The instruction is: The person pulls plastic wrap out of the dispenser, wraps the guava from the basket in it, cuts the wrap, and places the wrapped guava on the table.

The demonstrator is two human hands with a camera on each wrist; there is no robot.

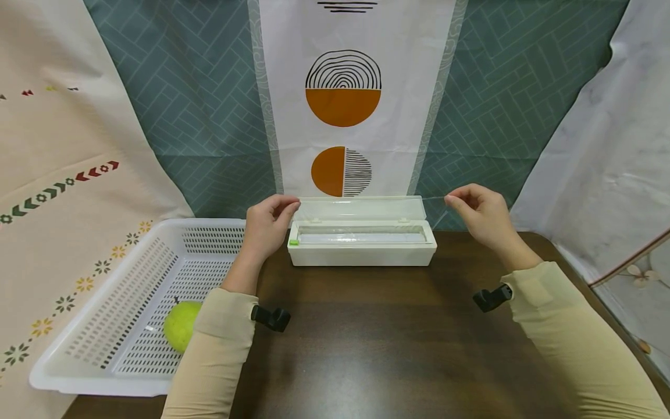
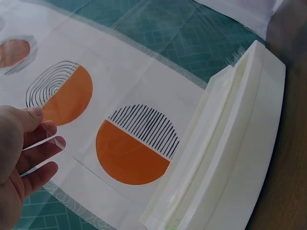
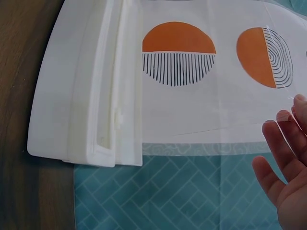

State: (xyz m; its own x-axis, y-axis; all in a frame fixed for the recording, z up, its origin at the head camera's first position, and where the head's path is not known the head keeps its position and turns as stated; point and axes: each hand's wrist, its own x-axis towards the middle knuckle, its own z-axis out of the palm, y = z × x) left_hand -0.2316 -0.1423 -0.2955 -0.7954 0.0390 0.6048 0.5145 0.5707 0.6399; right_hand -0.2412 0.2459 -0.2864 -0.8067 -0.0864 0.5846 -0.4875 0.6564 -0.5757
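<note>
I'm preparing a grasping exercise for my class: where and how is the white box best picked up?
Probably grip the box by its two short ends, coming from left and right together. It is long and low and sits flat on the table, so the ends oppose each other. The lid stands open along the back, likely a poor hold.

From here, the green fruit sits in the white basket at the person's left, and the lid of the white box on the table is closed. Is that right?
Not quite: the lid is open. The head view shows it raised at the back of the white box. The rest stands: the green fruit is in the white basket at the person's left.
</note>
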